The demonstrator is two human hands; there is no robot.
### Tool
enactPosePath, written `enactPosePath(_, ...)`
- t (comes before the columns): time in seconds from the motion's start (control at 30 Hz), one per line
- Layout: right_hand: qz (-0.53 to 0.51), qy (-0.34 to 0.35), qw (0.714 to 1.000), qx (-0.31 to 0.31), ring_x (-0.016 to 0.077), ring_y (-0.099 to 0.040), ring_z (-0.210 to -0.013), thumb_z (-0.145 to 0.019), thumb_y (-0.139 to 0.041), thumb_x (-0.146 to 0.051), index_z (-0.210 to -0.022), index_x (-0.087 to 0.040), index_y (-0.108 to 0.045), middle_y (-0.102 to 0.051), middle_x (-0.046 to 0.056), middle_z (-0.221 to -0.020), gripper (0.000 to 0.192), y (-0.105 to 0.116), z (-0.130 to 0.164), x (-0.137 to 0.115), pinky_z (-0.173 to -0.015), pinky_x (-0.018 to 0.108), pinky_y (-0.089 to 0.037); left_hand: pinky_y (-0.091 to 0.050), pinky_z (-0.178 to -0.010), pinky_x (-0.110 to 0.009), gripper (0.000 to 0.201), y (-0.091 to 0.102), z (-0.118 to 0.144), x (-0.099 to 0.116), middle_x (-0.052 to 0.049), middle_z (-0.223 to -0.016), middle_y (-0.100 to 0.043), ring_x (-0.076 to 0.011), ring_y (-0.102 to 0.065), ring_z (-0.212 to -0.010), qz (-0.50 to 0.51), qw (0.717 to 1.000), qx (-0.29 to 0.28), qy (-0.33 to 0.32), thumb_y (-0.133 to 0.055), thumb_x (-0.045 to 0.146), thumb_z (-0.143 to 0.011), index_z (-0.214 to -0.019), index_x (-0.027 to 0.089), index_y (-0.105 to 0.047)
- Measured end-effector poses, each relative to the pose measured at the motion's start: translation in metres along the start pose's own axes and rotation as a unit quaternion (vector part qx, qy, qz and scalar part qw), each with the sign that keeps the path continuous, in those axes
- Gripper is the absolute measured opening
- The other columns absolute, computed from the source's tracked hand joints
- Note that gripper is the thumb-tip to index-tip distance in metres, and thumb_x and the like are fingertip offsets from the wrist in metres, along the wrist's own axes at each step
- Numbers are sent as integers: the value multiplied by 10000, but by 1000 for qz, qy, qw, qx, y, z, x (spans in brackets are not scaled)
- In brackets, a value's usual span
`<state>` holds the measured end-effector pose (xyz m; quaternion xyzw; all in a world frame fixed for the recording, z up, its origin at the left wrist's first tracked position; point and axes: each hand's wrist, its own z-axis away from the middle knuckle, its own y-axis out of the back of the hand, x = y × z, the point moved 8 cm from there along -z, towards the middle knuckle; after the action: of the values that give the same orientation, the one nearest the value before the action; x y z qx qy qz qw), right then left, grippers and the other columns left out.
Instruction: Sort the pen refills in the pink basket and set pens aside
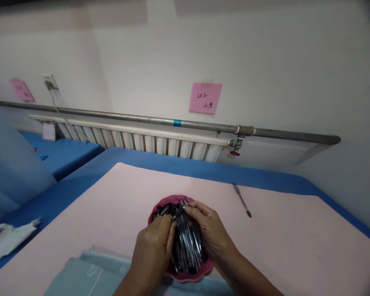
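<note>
A pink scalloped bowl (200, 274) stands on the pink table cover, filled with clear pen barrels (186, 242) and dark pen parts (169, 209) at its far left. Above the bowl, a small dark pen part (179, 212) spans the gap between my two hands. My left hand (154, 242) pinches its lower left end, fingertips closed. On the other end, the thumb and fingers of my right hand (208, 224) are closed too. Which pen part it is exactly, I cannot tell. Farther right lies a single clear pen (242, 200) with a dark tip.
Grey-green cloth (89, 273) lies at the near edge, partly under the bowl. A crumpled white tissue (9, 240) rests on the blue surface at left, beside a light blue curtain-like fabric (9, 164). Along the wall run a radiator (160, 144) and a pipe (135, 116) with a red valve.
</note>
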<state>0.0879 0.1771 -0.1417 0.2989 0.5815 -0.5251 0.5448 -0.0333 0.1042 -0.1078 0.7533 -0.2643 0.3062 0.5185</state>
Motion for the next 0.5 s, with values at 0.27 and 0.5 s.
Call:
enactPosePath(0.27,182,97,977,-42,142,-550,-715,-799,-556,-265,-876,-196,-650,-606,-4,-762,139,-16,9,-22,-679,280,-418,-391,-605,-247,234,18,-8,-23,3,-680,-616,-150,-546,-645,131,986,28,104,-487,390,-830,-770,208,-621)
enactPosePath(0.5,527,300,787,-115,230,-502,-1016,-787,-546,-129,-1001,-219,-627,-614,50,-1102,246,-45,29,-19,-902,421,-360,-155,-370,-176,334,8,-5,-47,104,-436,-338,-42,-242,-372,425,860,29,279,-624,484,-686,-643,183,-488)
